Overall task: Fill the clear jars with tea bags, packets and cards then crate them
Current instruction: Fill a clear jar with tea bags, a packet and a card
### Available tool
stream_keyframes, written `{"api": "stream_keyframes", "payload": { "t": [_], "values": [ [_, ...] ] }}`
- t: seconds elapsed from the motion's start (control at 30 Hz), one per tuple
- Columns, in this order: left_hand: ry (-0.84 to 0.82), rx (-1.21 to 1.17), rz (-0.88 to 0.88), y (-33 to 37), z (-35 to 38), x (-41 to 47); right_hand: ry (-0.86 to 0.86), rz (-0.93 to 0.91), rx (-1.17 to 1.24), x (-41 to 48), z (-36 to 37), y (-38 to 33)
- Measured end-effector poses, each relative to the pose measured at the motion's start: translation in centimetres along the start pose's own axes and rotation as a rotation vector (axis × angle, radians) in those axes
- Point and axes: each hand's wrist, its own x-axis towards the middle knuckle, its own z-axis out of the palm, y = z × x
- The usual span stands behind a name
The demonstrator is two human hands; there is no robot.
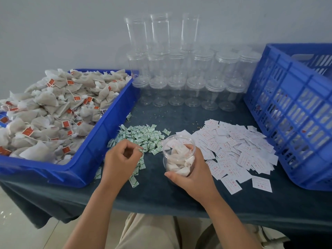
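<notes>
My right hand (195, 169) grips a clear jar (177, 153) near the table's front; it holds several tea bags and a white card. My left hand (120, 159) pinches a small green-and-white packet (141, 150) at the edge of the packet pile (143, 137), just left of the jar. White cards with red print (237, 150) lie spread to the right of the jar. A blue tray (93, 144) on the left is heaped with tea bags (53, 108) bearing red tags. A blue slatted crate (294, 112) stands at the right; filled jars show through its slats.
Empty clear jars (183, 76) stand stacked in rows against the wall at the back centre. A dark green cloth (161, 191) covers the table, with crumbs scattered on it. My lap shows below the front edge.
</notes>
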Motion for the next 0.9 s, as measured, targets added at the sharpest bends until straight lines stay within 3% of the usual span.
{"api": "stream_keyframes", "payload": {
  "t": [0.17,0.37,0.43,0.6,0.67,0.77,0.83,0.9],
  "values": [
    [-0.042,-0.116,0.186,7.9,-0.5,0.4,0.012,-0.006,0.002,0.2,0.0,0.0],
    [-0.426,0.201,0.306,9.4,1.8,1.5,0.026,-0.019,0.021,0.1,0.1,-0.1],
    [-0.467,0.237,0.326,8.8,2.4,1.6,0.036,-0.023,0.031,0.0,0.1,-0.2],
    [-0.455,0.148,0.342,7.6,2.9,1.8,0.049,-0.027,0.067,0.0,0.1,-0.2],
    [-0.335,-0.049,0.325,7.7,3.6,1.6,0.099,-0.031,0.104,0.0,0.0,-0.1],
    [-0.046,-0.359,0.028,7.3,6.0,2.4,0.268,-0.029,0.152,0.1,-0.2,-0.2],
    [-0.098,-0.179,-0.059,6.2,8.0,4.1,0.387,0.008,0.219,0.3,-0.3,-0.3],
    [-0.252,0.125,-0.011,5.0,10.0,5.8,0.494,0.032,0.241,0.6,-0.4,-0.5]
  ]
}}
